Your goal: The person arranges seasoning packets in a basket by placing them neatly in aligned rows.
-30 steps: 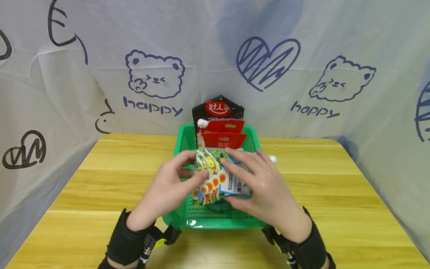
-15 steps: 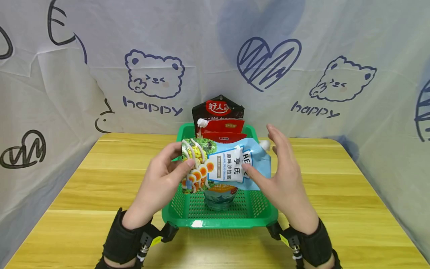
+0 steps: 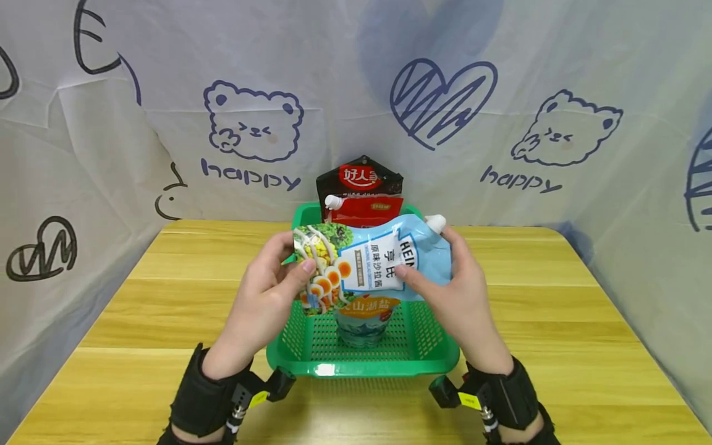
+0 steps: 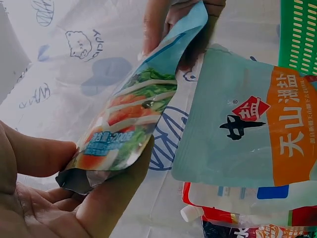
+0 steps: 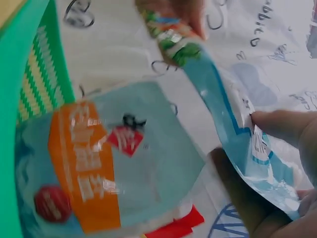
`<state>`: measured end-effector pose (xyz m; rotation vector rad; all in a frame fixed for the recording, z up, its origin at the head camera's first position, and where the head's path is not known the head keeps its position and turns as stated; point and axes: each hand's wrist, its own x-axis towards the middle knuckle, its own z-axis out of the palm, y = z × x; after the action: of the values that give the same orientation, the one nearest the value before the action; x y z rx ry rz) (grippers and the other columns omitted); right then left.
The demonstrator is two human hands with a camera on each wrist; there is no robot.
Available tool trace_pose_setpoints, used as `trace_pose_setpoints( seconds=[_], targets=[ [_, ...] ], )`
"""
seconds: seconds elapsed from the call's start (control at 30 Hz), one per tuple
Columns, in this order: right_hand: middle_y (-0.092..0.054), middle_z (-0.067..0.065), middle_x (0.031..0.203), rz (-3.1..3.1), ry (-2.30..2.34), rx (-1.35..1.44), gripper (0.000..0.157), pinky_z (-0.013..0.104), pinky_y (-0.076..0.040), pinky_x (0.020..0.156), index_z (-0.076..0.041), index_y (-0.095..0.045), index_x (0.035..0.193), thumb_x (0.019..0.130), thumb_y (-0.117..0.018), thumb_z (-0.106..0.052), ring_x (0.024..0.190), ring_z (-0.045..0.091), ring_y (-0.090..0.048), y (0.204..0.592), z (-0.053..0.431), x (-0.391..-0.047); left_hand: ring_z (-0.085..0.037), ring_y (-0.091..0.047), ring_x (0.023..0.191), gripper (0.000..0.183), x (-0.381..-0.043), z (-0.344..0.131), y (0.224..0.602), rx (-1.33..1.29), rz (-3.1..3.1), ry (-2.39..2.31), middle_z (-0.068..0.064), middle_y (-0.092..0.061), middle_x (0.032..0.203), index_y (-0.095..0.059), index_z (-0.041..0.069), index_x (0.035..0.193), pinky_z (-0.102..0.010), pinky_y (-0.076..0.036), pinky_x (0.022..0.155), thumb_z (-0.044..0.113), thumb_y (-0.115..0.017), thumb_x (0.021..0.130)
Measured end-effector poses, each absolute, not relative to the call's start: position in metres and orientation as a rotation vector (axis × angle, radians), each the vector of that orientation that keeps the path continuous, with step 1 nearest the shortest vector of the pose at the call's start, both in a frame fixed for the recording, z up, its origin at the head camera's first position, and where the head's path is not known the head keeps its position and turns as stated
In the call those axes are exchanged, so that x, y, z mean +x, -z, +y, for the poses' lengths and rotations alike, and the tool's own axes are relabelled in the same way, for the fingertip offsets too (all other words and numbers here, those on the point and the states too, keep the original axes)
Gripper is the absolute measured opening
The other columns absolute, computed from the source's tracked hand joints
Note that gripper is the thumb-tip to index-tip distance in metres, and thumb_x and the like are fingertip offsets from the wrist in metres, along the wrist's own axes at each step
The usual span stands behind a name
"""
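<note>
A light-blue salad dressing pouch (image 3: 361, 266) with a white cap (image 3: 436, 223) lies sideways between my hands, above the green basket (image 3: 361, 369). My left hand (image 3: 267, 290) pinches its bottom end, the one printed with egg and salad, between thumb and fingers. At the capped end my right hand (image 3: 461, 296) grips it, thumb across the front and fingers behind. Below and behind the pouch, a pale teal salt bag (image 4: 233, 124) with an orange band stands in the basket, its upper part covered by the pouch in the head view.
Farther back in the basket stand a red pouch with a white spout (image 3: 369, 209) and a black packet (image 3: 358, 179). The basket sits on a wooden table (image 3: 556, 321), with a white cloth (image 3: 356, 55) bearing drawings behind it.
The pouch has come up out of the basket area and turned its front toward the head camera. My right hand slid outward, opened, then closed on the capped end.
</note>
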<state>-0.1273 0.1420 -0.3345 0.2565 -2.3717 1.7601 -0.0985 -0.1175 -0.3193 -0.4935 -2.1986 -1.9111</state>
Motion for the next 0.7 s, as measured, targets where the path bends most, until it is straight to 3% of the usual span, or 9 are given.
trace_pose_setpoints(
  seconds=[0.2, 0.57, 0.7],
  targets=[
    [-0.067, 0.009, 0.131, -2.225, -1.835, 0.284, 0.067, 0.031, -0.062, 0.085, -0.01, -0.05, 0.148, 0.09, -0.083, -0.009, 0.108, 0.022, -0.07, 0.336, 0.143, -0.124, -0.017, -0.07, 0.094, 0.028, -0.097, -0.117, 0.32, -0.493, -2.222, 1.916, -0.023, -0.059, 0.12, -0.049, -0.006, 0.133, -0.028, -0.061, 0.075, -0.002, -0.051, 0.106],
    [-0.07, 0.018, 0.123, -2.067, -1.853, 0.337, 0.054, 0.033, -0.063, 0.08, -0.001, -0.056, 0.14, 0.091, -0.076, 0.005, 0.1, 0.017, -0.074, 0.334, 0.145, -0.117, -0.028, -0.069, 0.102, 0.036, -0.096, -0.119, 0.321, -0.501, -2.289, 1.872, -0.021, -0.067, 0.121, -0.049, -0.002, 0.138, -0.03, -0.061, 0.079, 0.008, -0.06, 0.105],
    [-0.071, 0.02, 0.118, -2.084, -1.811, 0.39, 0.05, 0.034, -0.063, 0.078, 0.001, -0.058, 0.136, 0.09, -0.076, 0.007, 0.094, 0.018, -0.075, 0.332, 0.147, -0.114, -0.028, -0.069, 0.096, 0.038, -0.096, -0.123, 0.322, -0.512, -2.357, 1.794, -0.017, -0.068, 0.117, -0.055, 0.002, 0.138, -0.032, -0.061, 0.077, 0.01, -0.066, 0.102]
  ],
)
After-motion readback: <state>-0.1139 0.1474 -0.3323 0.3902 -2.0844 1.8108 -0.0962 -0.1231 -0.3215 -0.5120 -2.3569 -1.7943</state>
